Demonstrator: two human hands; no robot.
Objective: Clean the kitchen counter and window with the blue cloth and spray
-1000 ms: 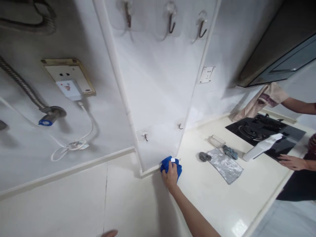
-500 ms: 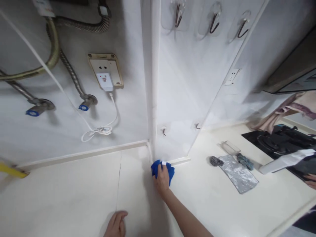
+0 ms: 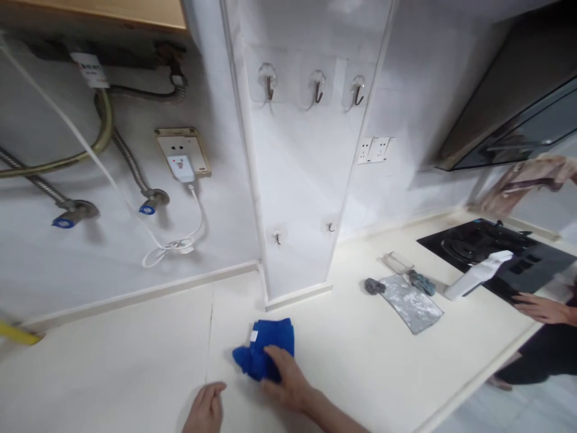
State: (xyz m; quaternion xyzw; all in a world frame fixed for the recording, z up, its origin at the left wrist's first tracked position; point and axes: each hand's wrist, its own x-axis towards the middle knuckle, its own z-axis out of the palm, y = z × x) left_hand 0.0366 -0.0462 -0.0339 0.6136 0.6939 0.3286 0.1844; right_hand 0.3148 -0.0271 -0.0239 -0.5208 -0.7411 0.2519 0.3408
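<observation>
A blue cloth (image 3: 270, 343) with a small white tag lies bunched and partly folded on the pale countertop (image 3: 135, 355), in front of the pillar's foot. My right hand (image 3: 288, 376) is on its near right side, thumb and fingers bent around a fold. To the left, my left hand (image 3: 207, 409) rests by a thin seam in the counter. Its fingers are curled together, and I see nothing in them.
On the right lie a silvery sheet (image 3: 412, 304), a dark scouring pad (image 3: 374, 286), a grey-green rag (image 3: 422, 282), a clear container (image 3: 397, 263) and a white spray bottle (image 3: 478, 275). Beyond is a black stove (image 3: 487, 246). Another person's hand (image 3: 543, 308) touches the counter's edge.
My right hand has drawn the blue cloth from the pillar's corner toward me and slightly left. The cloth has spread out more. The view has swung up and right; my left hand stays nearly in place.
</observation>
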